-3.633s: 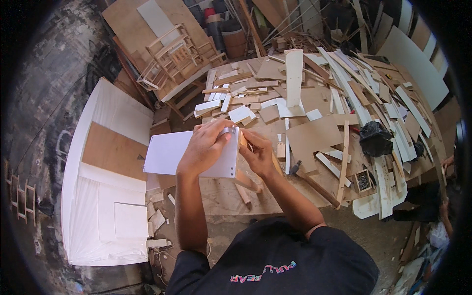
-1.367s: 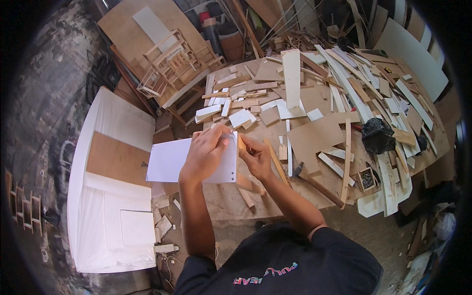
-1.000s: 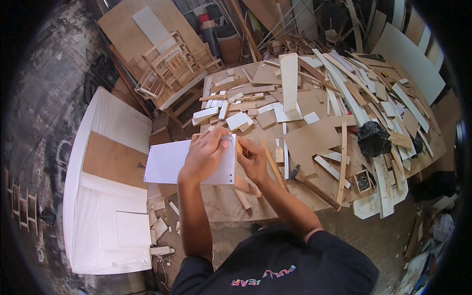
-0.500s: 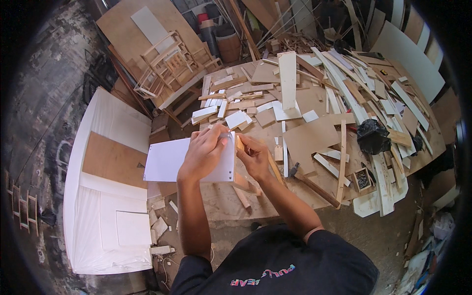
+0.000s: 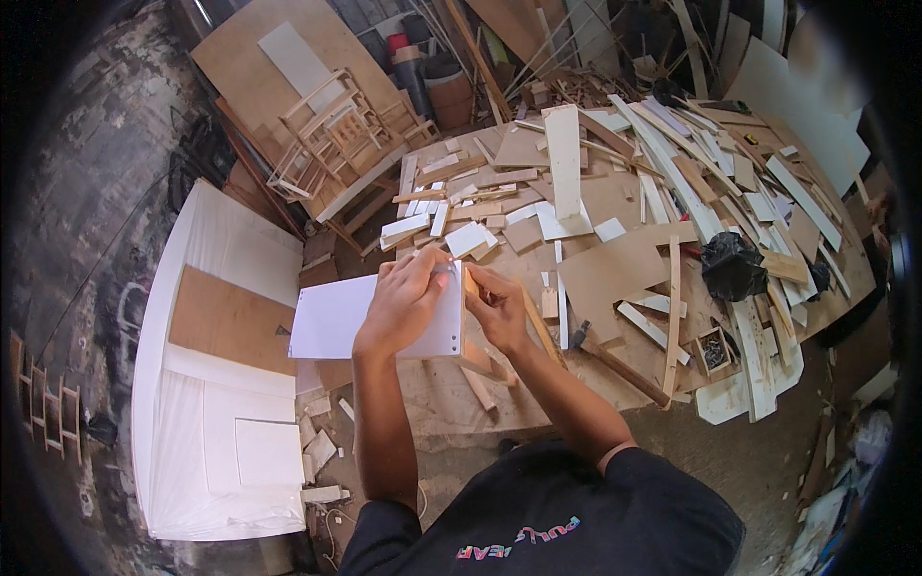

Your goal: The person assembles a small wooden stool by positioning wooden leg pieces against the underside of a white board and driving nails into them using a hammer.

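A white rectangular board (image 5: 331, 312) with small dark holes near its corners is held over the near left part of the workbench. My left hand (image 5: 403, 298) rests across its right part, thumb and fingers closed together at the far right corner. Whatever is between those fingertips is too small to make out. My right hand (image 5: 497, 309) is closed on a light wooden piece (image 5: 470, 288) that stands against the board's right end. Part of this wood is hidden behind the fingers. Below the board, more wooden legs or strips (image 5: 478, 389) show.
A hammer (image 5: 619, 370) lies right of my right hand, beside a small box of fasteners (image 5: 713, 350). Wood offcuts (image 5: 471, 240) and a black plastic bag (image 5: 733, 266) cover much of the workbench (image 5: 451, 413). A large white panel (image 5: 250, 384) stands at left.
The view has shifted slightly, moving the scene a little to the right. Both hands keep nearly the same hold on the board and the wooden piece.
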`<action>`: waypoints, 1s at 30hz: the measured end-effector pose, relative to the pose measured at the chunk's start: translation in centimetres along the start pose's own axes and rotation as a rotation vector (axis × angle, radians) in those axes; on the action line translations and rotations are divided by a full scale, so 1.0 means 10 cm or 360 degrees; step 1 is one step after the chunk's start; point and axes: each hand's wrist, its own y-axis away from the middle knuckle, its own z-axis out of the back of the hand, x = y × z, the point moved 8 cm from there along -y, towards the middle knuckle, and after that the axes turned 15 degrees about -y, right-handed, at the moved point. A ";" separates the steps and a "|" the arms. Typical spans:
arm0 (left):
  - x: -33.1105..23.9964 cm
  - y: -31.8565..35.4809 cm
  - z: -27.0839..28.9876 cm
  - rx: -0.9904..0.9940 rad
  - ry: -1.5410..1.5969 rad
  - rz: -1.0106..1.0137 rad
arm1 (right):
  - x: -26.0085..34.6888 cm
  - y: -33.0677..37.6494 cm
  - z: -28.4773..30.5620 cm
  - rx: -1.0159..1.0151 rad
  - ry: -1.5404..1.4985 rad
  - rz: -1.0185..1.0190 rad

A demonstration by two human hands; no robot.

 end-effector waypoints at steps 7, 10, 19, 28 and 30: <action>-0.03 0.01 0.01 -0.0097 -0.0012 -0.0040 | 0.01 0.00 0.00 -0.0069 0.0031 -0.0109; -0.04 0.02 0.01 -0.0099 -0.0057 -0.0049 | 0.16 -0.01 -0.09 -0.0101 0.0104 -0.0117; -0.09 0.01 -0.02 -0.0147 -0.0155 -0.0123 | 0.62 -0.07 -0.19 0.0191 0.0831 0.0326; -0.05 0.07 -0.01 -0.0140 -0.0143 -0.0132 | 0.53 0.02 -0.22 0.0109 0.0871 0.0456; -0.03 0.10 -0.03 -0.0185 -0.0184 -0.0141 | 0.52 0.02 -0.26 0.0101 0.0856 0.0486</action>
